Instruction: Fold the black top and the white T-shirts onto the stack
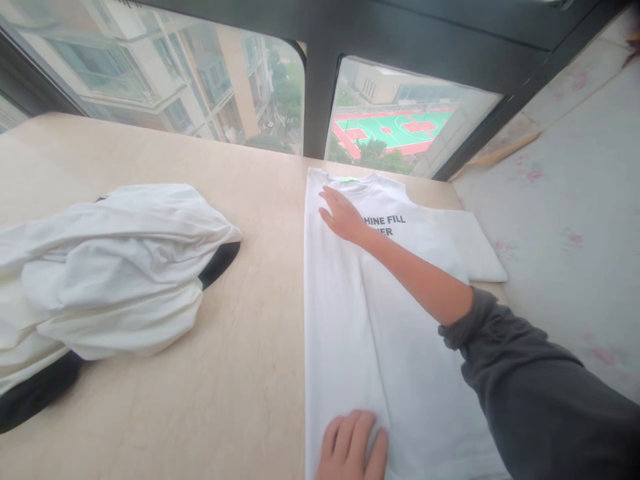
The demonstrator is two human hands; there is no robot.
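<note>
A white T-shirt [425, 373] with dark printed lettering lies flat on the pale sill. Its left side is folded inward in a long straight strip, which covers part of the print, while the sleeve [475, 247] on the right sticks out. My right hand [343, 215] rests on the shirt just below the collar, fingers stretched out, gripping nothing. Lower down, at the bottom of the view, my left hand [353, 448] lies palm down on the folded strip. Its fingers are slightly bent and apart, with nothing visible held in them.
On the left a heaped white garment [120, 273] with black trim sits on the sill [260, 373]. Dark-framed windows [320, 100] border the far edge. A wall with a floral pattern [565, 233] closes off the right side, near the outstretched sleeve.
</note>
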